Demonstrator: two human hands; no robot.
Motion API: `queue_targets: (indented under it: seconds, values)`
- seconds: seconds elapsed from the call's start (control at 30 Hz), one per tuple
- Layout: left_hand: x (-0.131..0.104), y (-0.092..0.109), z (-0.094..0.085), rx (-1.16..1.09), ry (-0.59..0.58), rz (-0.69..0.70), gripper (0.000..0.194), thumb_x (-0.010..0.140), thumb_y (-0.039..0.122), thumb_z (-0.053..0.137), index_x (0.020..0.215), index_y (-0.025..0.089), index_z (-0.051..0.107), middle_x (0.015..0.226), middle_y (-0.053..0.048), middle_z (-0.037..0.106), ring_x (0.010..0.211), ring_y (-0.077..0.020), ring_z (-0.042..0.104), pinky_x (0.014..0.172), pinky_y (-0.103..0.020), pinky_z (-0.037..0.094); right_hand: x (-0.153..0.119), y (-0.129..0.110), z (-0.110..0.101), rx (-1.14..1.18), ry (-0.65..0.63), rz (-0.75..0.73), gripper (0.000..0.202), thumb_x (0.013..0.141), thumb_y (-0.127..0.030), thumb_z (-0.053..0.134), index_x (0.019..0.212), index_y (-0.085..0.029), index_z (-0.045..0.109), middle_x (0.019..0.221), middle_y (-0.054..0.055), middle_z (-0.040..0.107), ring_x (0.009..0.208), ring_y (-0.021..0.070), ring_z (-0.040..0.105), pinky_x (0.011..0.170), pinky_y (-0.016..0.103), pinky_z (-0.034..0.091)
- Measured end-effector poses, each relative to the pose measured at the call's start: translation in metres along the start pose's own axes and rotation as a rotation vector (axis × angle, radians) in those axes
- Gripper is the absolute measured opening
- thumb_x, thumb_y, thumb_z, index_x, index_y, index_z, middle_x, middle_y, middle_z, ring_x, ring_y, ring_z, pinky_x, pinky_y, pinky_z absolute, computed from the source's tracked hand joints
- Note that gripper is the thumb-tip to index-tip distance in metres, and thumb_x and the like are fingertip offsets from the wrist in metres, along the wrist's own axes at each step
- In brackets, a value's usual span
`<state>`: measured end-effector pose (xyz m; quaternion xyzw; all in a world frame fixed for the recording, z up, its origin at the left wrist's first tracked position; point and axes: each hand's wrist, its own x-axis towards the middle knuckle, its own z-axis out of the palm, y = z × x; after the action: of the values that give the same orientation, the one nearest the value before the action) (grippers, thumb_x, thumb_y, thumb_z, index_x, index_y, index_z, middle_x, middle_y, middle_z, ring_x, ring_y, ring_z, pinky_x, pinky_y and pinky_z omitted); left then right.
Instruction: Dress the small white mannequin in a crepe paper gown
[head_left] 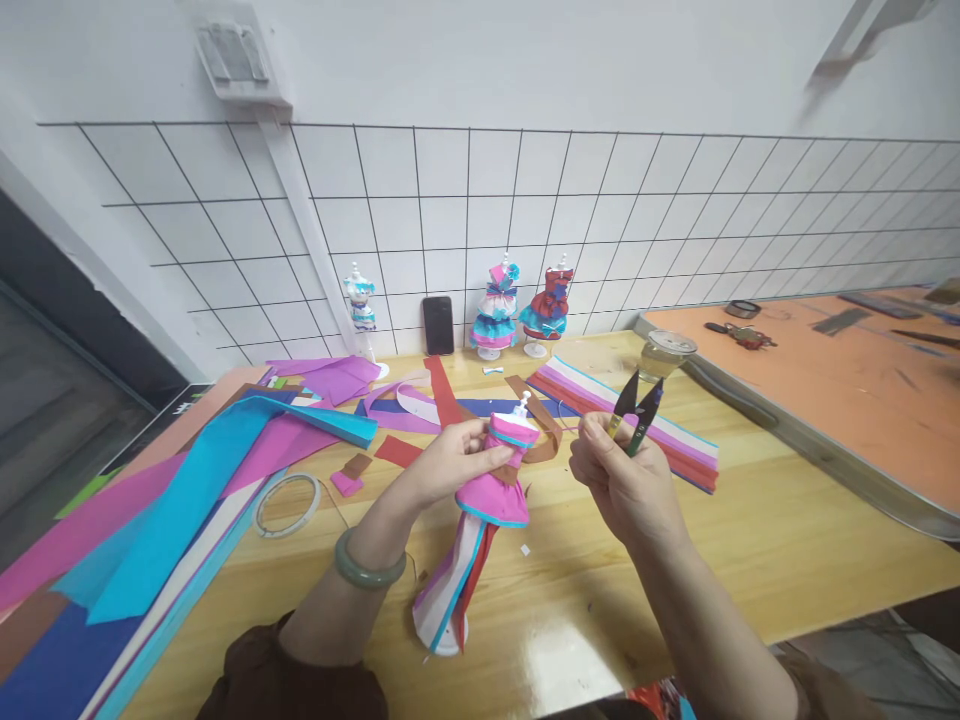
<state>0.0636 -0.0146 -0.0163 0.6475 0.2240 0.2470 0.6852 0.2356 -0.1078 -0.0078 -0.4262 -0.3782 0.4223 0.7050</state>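
Observation:
My left hand (454, 462) is closed around the bodice of a miniature dress form (495, 500). The form wears a pink top and flounce with blue trim, over a long striped skirt, and tilts above its round white base. To its right, my right hand (619, 480) grips a pair of thread snips (637, 415), their dark blades pointing up and spread apart. Its thumb and forefinger are pinched together, and a faint thread seems to run from them toward the form; I cannot tell for sure.
Ribbon strips, including a blue one (202, 500), cover the table's left side. Nearby lies a tape roll (287, 504). Three dressed forms, one red (556, 300), and a black phone (438, 325) stand along the tiled wall. A striped fabric piece (630, 415) and glass jar (667, 352) are at right.

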Motion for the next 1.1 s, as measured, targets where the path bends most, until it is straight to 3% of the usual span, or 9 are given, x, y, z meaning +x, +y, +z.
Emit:
queue_targets:
  seconds: [0.43, 0.8, 0.97, 1.1]
  values:
    - [0.002, -0.001, -0.002, -0.086, 0.082, -0.045, 0.047, 0.072, 0.039, 0.073, 0.107, 0.011, 0.062, 0.105, -0.014, 0.069, 0.094, -0.0230, 0.067, 0.084, -0.034, 0.050, -0.014, 0.014, -0.015, 0.006, -0.086, 0.079, 0.031, 0.075, -0.041, 0.071, 0.067, -0.019, 0.051, 0.051, -0.009, 0.024, 0.044, 0.0054, 0.018, 0.045, 0.023, 0.013]
    - [0.002, -0.001, -0.004, -0.131, 0.074, -0.043, 0.045, 0.071, 0.039, 0.073, 0.106, 0.011, 0.062, 0.104, -0.013, 0.069, 0.096, -0.0239, 0.067, 0.087, -0.036, 0.048, -0.022, 0.017, -0.025, 0.011, -0.133, 0.106, 0.033, 0.075, -0.040, 0.071, 0.064, -0.018, 0.050, 0.051, -0.009, 0.025, 0.045, 0.0053, 0.019, 0.045, 0.024, 0.014]
    - [0.002, -0.003, -0.008, -0.141, 0.072, 0.004, 0.043, 0.073, 0.037, 0.073, 0.106, 0.012, 0.063, 0.106, -0.012, 0.069, 0.098, -0.0236, 0.066, 0.089, -0.035, 0.047, -0.019, 0.022, -0.041, -0.145, -0.113, 0.163, 0.035, 0.075, -0.047, 0.069, 0.068, -0.017, 0.051, 0.051, -0.008, 0.027, 0.046, 0.0061, 0.021, 0.046, 0.024, 0.015]
    - [0.002, -0.001, -0.010, -0.153, 0.102, 0.029, 0.042, 0.073, 0.036, 0.073, 0.107, 0.012, 0.062, 0.106, -0.012, 0.069, 0.098, -0.0235, 0.066, 0.086, -0.033, 0.048, -0.012, 0.033, -0.066, -0.512, -0.078, 0.225, 0.038, 0.076, -0.054, 0.063, 0.068, -0.018, 0.053, 0.052, -0.006, 0.035, 0.046, 0.0079, 0.029, 0.046, 0.024, 0.022]
